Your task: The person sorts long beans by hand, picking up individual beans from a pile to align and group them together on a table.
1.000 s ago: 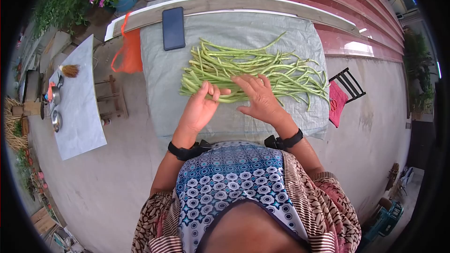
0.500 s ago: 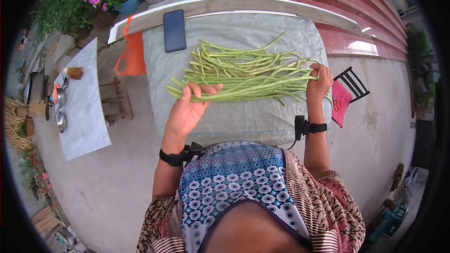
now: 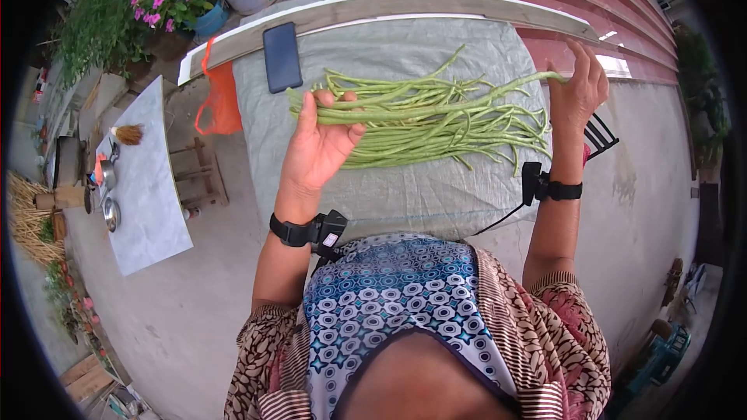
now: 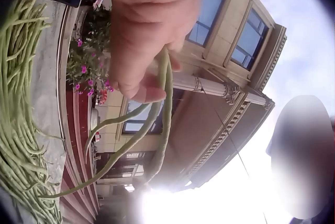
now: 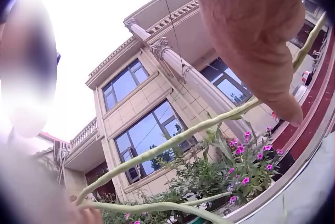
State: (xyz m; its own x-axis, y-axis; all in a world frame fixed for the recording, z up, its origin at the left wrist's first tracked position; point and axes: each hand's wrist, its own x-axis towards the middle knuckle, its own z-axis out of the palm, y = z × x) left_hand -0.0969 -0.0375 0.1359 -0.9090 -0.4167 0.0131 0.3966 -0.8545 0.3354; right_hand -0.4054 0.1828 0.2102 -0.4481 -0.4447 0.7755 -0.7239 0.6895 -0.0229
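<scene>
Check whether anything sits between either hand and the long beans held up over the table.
Nothing visible. The left hand and right hand already grip the lifted beans by opposite ends, above the pile on the grey cloth.

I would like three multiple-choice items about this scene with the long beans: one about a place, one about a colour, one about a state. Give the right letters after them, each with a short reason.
1. Where does the dark phone lie?
A. On the grey cloth, near its far left corner
B. On the ground
C. On the black chair

2. What colour is the plastic bag at the table's left side?
A. Blue
B. White
C. Orange

3. How are the lifted beans held?
A. By one hand alone
B. By both hands, one at each end
C. By no hand; they lie flat

Answers:
1 A: the phone rests flat on the cloth near that corner.
2 C: the bag is bright orange.
3 B: the left hand grips one end and the right hand holds the other, raised above the cloth.
</scene>
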